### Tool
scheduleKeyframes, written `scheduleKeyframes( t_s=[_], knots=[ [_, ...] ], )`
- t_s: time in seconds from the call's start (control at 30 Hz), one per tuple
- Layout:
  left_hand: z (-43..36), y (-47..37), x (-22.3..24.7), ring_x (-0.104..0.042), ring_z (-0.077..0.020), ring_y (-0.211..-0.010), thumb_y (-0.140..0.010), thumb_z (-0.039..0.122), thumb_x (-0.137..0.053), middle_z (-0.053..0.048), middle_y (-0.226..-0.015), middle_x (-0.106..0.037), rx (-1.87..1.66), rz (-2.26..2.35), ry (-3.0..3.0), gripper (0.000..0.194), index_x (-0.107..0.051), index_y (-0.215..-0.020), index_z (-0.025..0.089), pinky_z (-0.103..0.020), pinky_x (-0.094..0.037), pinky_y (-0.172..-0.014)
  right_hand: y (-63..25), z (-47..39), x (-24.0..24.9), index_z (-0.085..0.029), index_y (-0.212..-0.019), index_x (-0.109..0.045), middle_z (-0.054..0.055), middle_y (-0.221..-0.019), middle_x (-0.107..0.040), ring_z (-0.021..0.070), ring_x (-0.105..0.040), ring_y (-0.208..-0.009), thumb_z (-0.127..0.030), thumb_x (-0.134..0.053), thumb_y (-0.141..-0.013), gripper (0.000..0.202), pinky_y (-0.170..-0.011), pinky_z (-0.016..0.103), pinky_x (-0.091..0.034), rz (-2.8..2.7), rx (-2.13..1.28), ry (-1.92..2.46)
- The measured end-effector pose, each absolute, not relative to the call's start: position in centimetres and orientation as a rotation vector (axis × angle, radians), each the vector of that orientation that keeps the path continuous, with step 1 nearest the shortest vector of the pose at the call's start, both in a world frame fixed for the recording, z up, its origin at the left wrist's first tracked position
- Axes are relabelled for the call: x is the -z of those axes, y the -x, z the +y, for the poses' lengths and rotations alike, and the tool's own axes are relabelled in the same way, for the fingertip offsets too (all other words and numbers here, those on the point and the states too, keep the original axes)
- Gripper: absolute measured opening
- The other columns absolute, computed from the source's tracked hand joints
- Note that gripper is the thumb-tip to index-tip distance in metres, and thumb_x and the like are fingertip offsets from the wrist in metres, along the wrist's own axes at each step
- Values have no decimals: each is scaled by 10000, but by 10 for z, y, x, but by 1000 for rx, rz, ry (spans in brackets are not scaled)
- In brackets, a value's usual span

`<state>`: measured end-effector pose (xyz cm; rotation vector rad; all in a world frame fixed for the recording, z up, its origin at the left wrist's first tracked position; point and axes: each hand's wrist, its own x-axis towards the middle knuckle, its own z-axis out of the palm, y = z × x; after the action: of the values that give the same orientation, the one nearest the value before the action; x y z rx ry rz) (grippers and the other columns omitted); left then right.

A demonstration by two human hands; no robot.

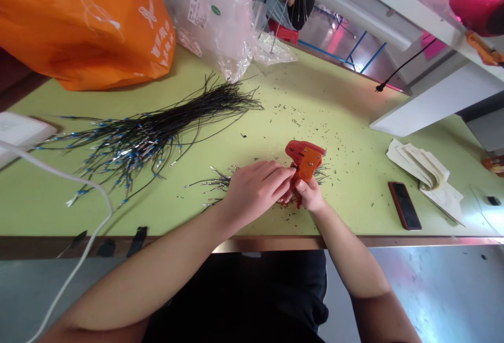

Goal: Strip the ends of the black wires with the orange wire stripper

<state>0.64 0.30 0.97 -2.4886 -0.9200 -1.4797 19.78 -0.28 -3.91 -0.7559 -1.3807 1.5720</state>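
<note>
My right hand (311, 194) is wrapped round the handles of a red and orange wire stripper (307, 160). Fingers pressed together, my left hand (258, 188) reaches to the left side of the tool; whatever it pinches there is too small to name. Under and beside both hands lies a small pile of short dark wires (218, 181), partly hidden. A large bundle of black wires (185, 114) with blue and silver ends rests on the green table (346, 112) to the left.
An orange bag (118, 22) and clear plastic bags (220, 12) stand at the back left. A phone (405, 205) and folded papers (423, 167) lie at the right. A white cable (94, 185) crosses the left side. Dark scraps are scattered mid-table.
</note>
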Motion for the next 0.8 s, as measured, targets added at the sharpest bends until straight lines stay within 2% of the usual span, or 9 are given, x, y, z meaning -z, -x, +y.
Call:
scheduleKeyframes(
  t_s=[0.13, 0.33, 0.43, 0.6, 0.8],
  knots=[
    [3, -7, -9, -688, -131, -665, -982, 112, -620, -7, -837, -759, 1475, -937, 2487, 98, -642, -1013, 203, -263, -510, -592, -196, -4, 40, -215, -734, -620, -5, -546, -603, 165, -621, -504, -753, -674, -856, 555, -490, 311, -573, -1392, -1559, 861],
    [2, -7, -12, -691, -140, -670, -982, 109, -611, -15, -831, -752, 1477, -940, 2479, 105, -654, -1017, 199, -267, -518, -596, -194, -5, 43, -274, -653, -524, -38, -462, -427, 164, -437, -401, -791, -632, -850, 564, -409, 357, -479, -1372, -1500, 932],
    [3, -6, -12, -681, -130, -654, -985, 113, -615, -5, -807, -741, 1497, -954, 2480, 94, -646, -992, 202, -257, -507, -586, -196, -2, 40, -264, -720, -566, -15, -552, -499, 178, -498, -482, -764, -639, -861, 524, -486, 367, -521, -1360, -1474, 894],
    [6, -6, -8, -669, -115, -645, -988, 124, -639, 9, -802, -735, 1541, -948, 2478, 81, -623, -994, 203, -239, -495, -580, -200, 2, 32, -249, -905, -630, 4, -749, -613, 178, -587, -666, -532, -739, -894, 303, -677, 340, -574, -1229, -1381, 839],
    [8, -7, -5, -684, -125, -671, -983, 115, -645, 5, -815, -739, 1470, -909, 2494, 96, -631, -1033, 195, -247, -514, -597, -202, 0, 30, -243, -974, -644, 6, -835, -654, 178, -638, -764, -463, -788, -878, 279, -779, 333, -570, -1219, -1404, 852]
  ],
)
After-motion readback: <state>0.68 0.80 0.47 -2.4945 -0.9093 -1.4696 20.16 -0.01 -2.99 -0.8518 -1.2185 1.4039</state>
